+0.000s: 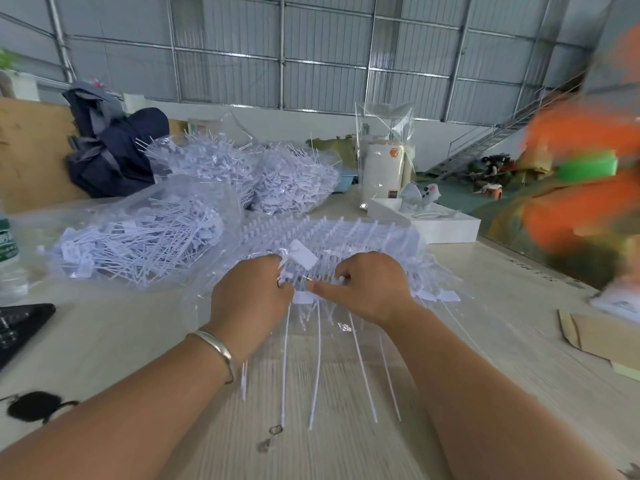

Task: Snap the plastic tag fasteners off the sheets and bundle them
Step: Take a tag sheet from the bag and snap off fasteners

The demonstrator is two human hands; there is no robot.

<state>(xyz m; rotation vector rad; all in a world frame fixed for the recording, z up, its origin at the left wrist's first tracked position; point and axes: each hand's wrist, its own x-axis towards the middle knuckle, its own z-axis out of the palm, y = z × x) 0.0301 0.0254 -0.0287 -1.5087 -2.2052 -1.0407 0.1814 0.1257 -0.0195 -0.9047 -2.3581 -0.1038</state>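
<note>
Both hands are close together over a pale wooden surface (138, 341). The left hand (251, 299) has a thin silver bangle (218, 348) on its wrist. Its fingers (277, 263) are curled tight and pinch a bunch of white plastic tag fasteners (301, 299). The long thin tails of the fasteners hang down toward the person and lie on the surface. The right hand (370, 287) is just beside the left one. Its fingers (341, 271) are curled too and grip the same bunch, with the thumb pointing at the left hand.

Right behind the hands lies a white plastic sheet of fasteners (332, 233) in rows. To the left is a clear bag full of loose white fasteners (135, 244). Two more full clear bags (263, 171) sit farther back. A flat white box (436, 223) sits behind on the right.
</note>
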